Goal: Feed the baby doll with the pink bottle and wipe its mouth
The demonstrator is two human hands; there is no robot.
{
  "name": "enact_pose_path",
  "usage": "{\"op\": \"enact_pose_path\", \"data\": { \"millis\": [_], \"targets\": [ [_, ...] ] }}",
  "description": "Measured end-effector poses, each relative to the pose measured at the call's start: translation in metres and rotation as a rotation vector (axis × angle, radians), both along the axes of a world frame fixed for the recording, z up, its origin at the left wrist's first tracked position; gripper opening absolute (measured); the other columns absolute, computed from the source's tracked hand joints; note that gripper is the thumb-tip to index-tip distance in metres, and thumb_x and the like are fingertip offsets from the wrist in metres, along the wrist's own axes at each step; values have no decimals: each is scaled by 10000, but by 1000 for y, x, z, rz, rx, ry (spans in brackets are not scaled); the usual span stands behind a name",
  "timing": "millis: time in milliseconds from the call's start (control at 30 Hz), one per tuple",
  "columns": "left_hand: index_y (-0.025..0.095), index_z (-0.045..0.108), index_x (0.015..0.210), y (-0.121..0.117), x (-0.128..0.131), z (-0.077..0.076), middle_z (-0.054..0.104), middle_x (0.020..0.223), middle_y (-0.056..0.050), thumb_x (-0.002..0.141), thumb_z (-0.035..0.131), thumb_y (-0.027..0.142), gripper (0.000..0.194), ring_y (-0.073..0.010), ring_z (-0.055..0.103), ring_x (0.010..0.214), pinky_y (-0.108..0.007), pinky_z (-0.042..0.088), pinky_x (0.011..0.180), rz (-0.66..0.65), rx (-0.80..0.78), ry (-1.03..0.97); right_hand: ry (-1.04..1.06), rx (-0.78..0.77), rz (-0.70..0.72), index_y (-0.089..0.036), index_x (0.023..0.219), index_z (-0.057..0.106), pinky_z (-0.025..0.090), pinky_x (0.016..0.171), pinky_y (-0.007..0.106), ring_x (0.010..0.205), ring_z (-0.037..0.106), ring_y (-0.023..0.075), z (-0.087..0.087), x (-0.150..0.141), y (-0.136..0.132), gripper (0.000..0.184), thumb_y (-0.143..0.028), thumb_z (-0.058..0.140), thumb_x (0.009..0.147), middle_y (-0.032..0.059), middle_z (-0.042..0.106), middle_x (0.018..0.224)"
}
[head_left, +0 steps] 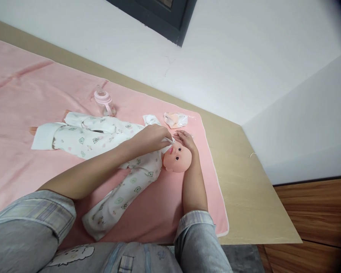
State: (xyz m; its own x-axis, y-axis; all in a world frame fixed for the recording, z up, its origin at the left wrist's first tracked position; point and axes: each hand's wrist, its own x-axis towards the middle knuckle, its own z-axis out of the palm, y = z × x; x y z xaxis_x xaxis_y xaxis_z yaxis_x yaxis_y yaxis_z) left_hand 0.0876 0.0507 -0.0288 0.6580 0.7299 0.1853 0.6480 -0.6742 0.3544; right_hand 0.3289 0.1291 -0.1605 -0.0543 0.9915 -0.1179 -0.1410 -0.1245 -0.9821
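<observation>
A baby doll (177, 157) lies on its back in a white printed outfit (139, 170), its head toward the right. My left hand (156, 137) reaches across the doll's chest, fingers pinched on a small white piece of soft material (168, 140) at the doll's cheek, near the mouth. Whether it is tissue or cloth, I cannot tell. My right hand (186, 139) rests against the far side of the doll's head, fingers extended and slightly curved, with nothing visible in them. Part of the face is hidden behind my left hand.
The doll lies on a pink blanket (147, 223) over a tan board (241, 189). Beyond the doll are a pink-topped baby bottle (104, 101) and a clear plastic packet (176, 120). A white wall (216, 64) borders the far side.
</observation>
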Motion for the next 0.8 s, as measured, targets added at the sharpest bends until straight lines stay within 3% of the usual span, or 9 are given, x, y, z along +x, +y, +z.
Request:
{"op": "enact_pose_path", "data": {
  "millis": [367, 633, 800],
  "targets": [
    [229, 779, 873, -8, 0, 4, 763, 943, 6, 856, 613, 208, 168, -198, 674, 852, -264, 408, 679, -23, -142, 78, 0, 0, -17, -202, 928, 618, 544, 1046, 375, 976, 691, 167, 5, -2, -5, 309, -373, 794, 740, 46, 699, 996],
    [191, 689, 677, -8, 6, -3, 703, 751, -8, 850, 594, 190, 197, -188, 624, 706, -278, 336, 599, -49, -115, 80, -4, 5, -4, -202, 918, 617, 545, 1049, 379, 951, 698, 166, 6, -2, -4, 313, -361, 807, 727, 42, 702, 1006],
    [194, 712, 746, -7, 3, -2, 725, 816, -5, 838, 585, 174, 157, -191, 639, 749, -274, 351, 619, -36, -121, 65, -11, -3, -5, -201, 923, 626, 549, 1045, 375, 986, 697, 179, 5, -2, -4, 303, -368, 799, 739, 44, 706, 992]
  ]
}}
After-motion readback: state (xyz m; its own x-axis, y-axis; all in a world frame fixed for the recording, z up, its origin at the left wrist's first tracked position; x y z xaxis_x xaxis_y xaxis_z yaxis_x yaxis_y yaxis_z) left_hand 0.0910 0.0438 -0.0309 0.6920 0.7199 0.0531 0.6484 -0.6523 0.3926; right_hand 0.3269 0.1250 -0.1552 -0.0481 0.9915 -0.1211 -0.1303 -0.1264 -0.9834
